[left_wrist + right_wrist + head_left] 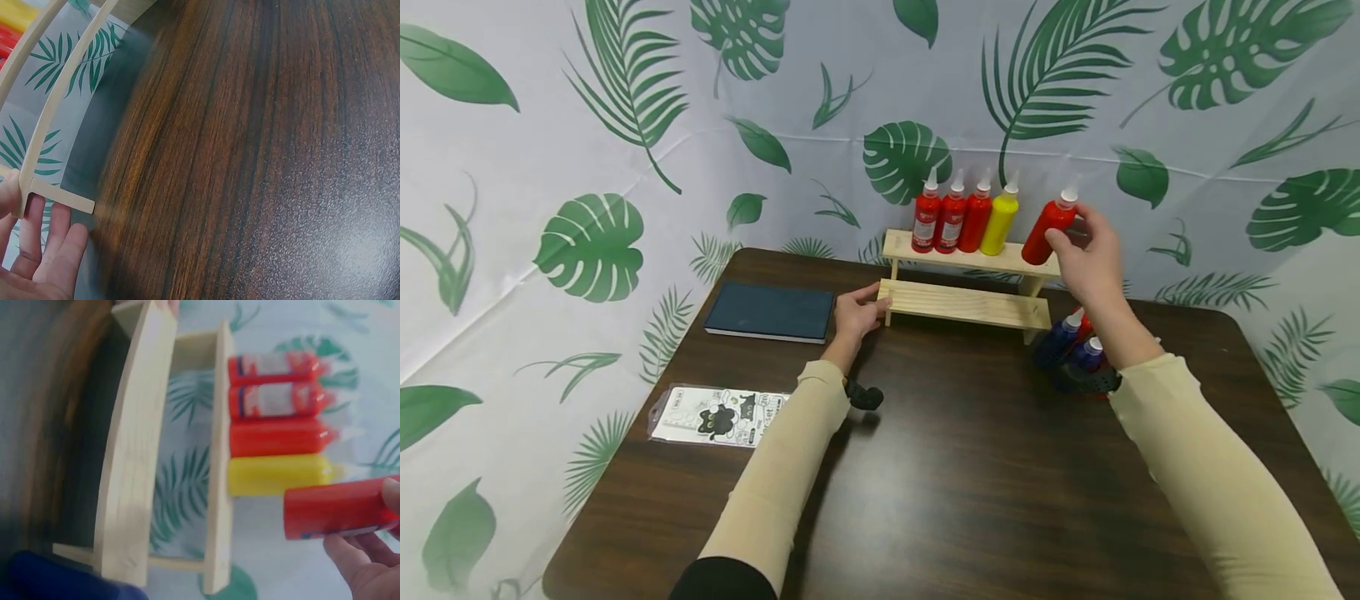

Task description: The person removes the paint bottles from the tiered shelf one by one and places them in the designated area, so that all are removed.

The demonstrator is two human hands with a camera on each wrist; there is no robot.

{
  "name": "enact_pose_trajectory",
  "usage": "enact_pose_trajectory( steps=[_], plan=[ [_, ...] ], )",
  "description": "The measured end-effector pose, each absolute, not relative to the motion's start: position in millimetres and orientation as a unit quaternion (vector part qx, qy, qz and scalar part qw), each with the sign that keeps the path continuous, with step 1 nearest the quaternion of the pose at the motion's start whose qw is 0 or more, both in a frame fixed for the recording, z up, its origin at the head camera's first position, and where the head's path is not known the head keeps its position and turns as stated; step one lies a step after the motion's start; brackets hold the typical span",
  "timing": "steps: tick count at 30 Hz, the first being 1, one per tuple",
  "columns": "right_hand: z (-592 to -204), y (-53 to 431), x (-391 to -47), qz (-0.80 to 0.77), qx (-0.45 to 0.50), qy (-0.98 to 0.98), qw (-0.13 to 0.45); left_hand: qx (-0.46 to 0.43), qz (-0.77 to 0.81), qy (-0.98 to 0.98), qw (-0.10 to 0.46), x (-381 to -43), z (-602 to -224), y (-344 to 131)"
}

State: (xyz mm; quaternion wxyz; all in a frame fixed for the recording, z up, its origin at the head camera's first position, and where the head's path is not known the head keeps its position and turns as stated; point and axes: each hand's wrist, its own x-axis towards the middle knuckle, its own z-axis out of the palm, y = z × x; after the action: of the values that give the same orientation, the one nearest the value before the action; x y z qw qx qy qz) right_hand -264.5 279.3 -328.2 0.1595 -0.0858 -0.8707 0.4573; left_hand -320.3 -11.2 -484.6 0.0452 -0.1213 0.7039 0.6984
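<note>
A two-tier wooden shelf (pixel 964 302) stands at the back of the table. My left hand (pixel 856 315) grips the left end of its lower board, thumb on top and fingers below. My right hand (pixel 1096 254) holds a red squeeze bottle (pixel 1049 229) with a white pointed nozzle, slightly tilted, at the right end of the upper board (pixel 955 255). In the right wrist view this red bottle (pixel 337 509) is beside a yellow squeeze bottle (pixel 278 475). Left of the yellow one, three red squeeze bottles (pixel 951 218) stand upright in a row on the upper board.
Blue squeeze bottles (pixel 1058 340) and a bit of red stand close together right of the shelf, partly behind my right wrist. A dark blue book (pixel 769 312) lies left of my left hand. Nearer lies a white cat-printed packet (pixel 718 417), partly covered by my left sleeve.
</note>
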Motion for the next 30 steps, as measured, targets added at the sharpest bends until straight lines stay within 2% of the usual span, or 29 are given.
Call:
enact_pose_trajectory(
  steps=[7,11,15,18,23,30],
  plan=[
    [-323,292,-193,0.45,-0.066,-0.881,0.129,-0.121,0.701,0.702,0.05,-322,-483,-11],
    [-334,305,-157,0.419,-0.077,-0.897,0.12,-0.12,0.699,0.703,0.043,-324,-483,-12],
    [-354,318,-130,0.393,-0.084,-0.905,0.14,-0.121,0.698,0.705,0.035,-324,-483,-14],
    [-372,327,-114,0.384,-0.095,-0.905,0.156,-0.12,0.699,0.704,0.035,-324,-482,-14],
    [-409,343,-97,0.376,-0.127,-0.906,0.144,-0.118,0.7,0.703,0.04,-322,-482,-14],
    [-452,349,-94,0.39,-0.193,-0.883,0.178,-0.122,0.701,0.701,0.05,-320,-485,-11]
  ],
)
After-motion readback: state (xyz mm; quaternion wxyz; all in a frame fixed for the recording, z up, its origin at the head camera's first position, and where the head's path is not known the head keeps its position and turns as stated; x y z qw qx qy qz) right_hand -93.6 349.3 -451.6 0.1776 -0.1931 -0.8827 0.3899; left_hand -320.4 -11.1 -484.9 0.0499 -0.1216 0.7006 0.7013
